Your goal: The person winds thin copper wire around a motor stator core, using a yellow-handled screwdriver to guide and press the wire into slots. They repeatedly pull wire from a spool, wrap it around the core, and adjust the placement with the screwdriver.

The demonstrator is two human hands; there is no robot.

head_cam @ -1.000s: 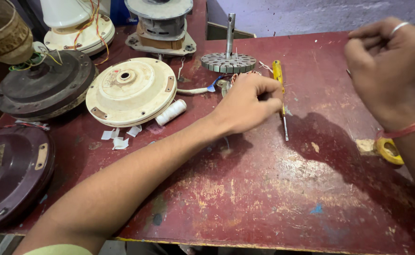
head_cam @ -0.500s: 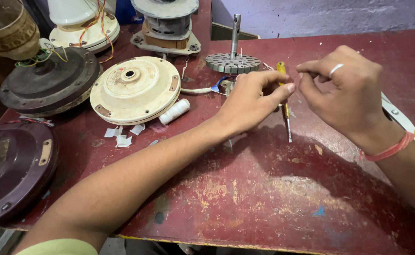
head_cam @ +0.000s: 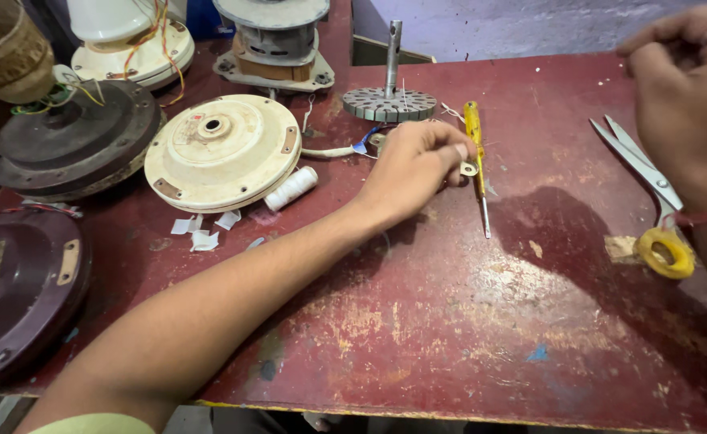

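Head view looks down on a worn red table point(head_cam: 466, 321); the left hand point(head_cam: 413, 169) rests near the middle of its far half, fingers curled and pinched on a small pale metal piece point(head_cam: 467, 168) held at the fingertips, just beside a yellow-handled screwdriver point(head_cam: 475, 149) that lies on the table with its tip pointing toward the near edge; the right hand point(head_cam: 683, 104) hovers above the right edge, fingers loosely bent with a ring on one, and whether it holds anything I cannot tell; under it lie scissors point(head_cam: 651, 197) with a yellow loop handle, blades pointing to the far edge; a slotted grey rotor core point(head_cam: 389, 103) with an upright shaft stands near the far edge, just beyond the left hand; a cream round motor cover point(head_cam: 221, 149) sits toward the far left, a white thread spool point(head_cam: 290, 189) touching its near rim and white paper scraps point(head_cam: 202, 229) close by; a dark round housing point(head_cam: 72, 137) lies at the far left corner, a maroon cover point(head_cam: 16, 297) overhangs the left edge.
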